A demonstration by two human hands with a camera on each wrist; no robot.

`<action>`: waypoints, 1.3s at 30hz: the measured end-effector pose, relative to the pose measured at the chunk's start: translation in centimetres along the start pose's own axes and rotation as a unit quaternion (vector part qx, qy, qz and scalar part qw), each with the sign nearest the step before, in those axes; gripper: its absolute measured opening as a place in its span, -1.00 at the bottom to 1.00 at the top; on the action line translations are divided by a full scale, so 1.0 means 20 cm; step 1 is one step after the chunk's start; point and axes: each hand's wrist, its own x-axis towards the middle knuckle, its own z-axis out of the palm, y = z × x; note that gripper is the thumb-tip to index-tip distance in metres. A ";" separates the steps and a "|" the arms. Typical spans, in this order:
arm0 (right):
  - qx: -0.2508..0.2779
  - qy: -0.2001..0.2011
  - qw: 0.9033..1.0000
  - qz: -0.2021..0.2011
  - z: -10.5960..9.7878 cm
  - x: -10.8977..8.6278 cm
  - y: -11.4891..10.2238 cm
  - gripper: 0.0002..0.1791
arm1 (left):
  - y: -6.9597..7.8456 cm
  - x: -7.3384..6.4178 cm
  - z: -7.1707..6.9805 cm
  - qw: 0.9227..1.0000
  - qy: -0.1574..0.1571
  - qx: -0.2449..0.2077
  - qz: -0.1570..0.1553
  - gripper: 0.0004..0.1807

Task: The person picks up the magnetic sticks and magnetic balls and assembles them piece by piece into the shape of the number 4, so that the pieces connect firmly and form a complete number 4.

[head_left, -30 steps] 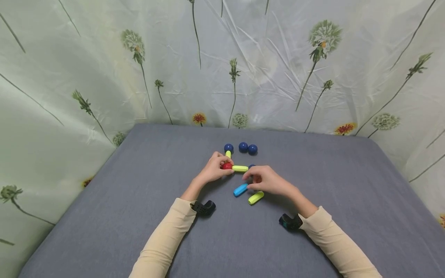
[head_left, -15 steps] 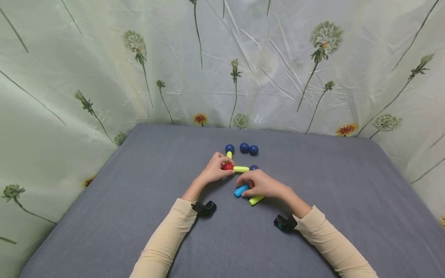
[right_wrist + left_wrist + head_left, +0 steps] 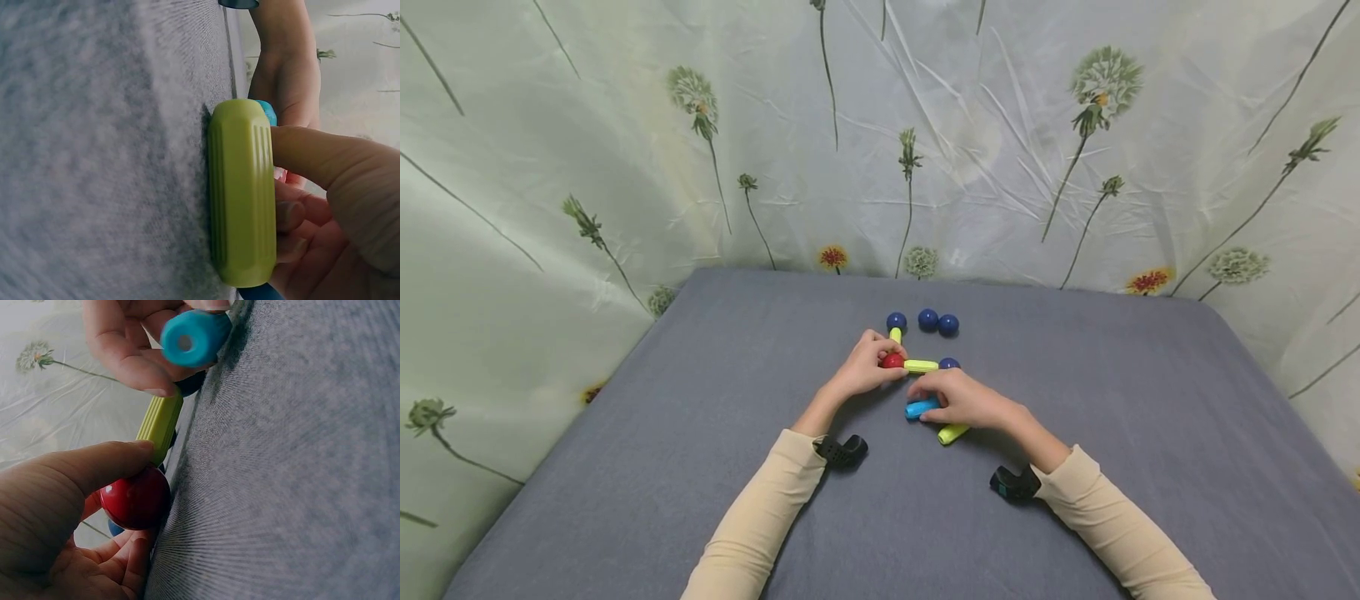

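Observation:
My left hand (image 3: 867,364) grips a red ball (image 3: 892,361). Two ribbed yellow-green rods meet at the ball: one rod (image 3: 921,366) points right to a blue ball (image 3: 950,364), the other rod (image 3: 896,334) points away to another blue ball (image 3: 897,321). In the left wrist view my thumb lies where the red ball (image 3: 136,499) joins its rod (image 3: 159,425). My right hand (image 3: 966,398) pinches a light-blue rod (image 3: 919,409), whose round end hole faces the left wrist camera. A loose yellow-green rod (image 3: 242,194) lies just below my right hand, partly hidden by it in the head view.
Two loose blue balls, a left one (image 3: 928,319) and a right one (image 3: 948,325), sit side by side behind the joined pieces. Everything rests on a grey cloth surface (image 3: 917,525). A curtain printed with flowers (image 3: 820,183) hangs along the back and sides.
My right hand has moved left and down from beside the right-hand blue ball onto the light-blue rod and now pinches it. My left hand stays on the red ball.

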 end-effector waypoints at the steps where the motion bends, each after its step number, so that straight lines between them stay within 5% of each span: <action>1: 0.000 0.004 1.000 0.000 0.00 0.00 0.00 -0.73 | 0.00 0.00 0.00 1.000 0.000 0.000 0.000 -0.80; 12: 0.030 0.080 0.996 -0.012 -0.01 -0.01 0.01 -0.62 | 0.00 0.00 0.00 1.000 0.000 0.000 0.001 -0.79; 27: 0.072 0.137 0.988 0.027 -0.05 -0.03 0.06 -0.63 | 0.00 0.00 0.00 1.000 0.004 -0.001 0.005 -0.80; 35: 0.149 0.165 0.969 0.104 -0.11 -0.05 0.04 -0.63 | 0.00 0.00 0.00 1.000 0.001 0.005 0.000 -0.79; 39: 0.165 0.200 0.957 0.132 -0.09 -0.04 0.15 -0.61 | 0.00 0.00 0.00 1.000 0.001 0.004 0.001 -0.80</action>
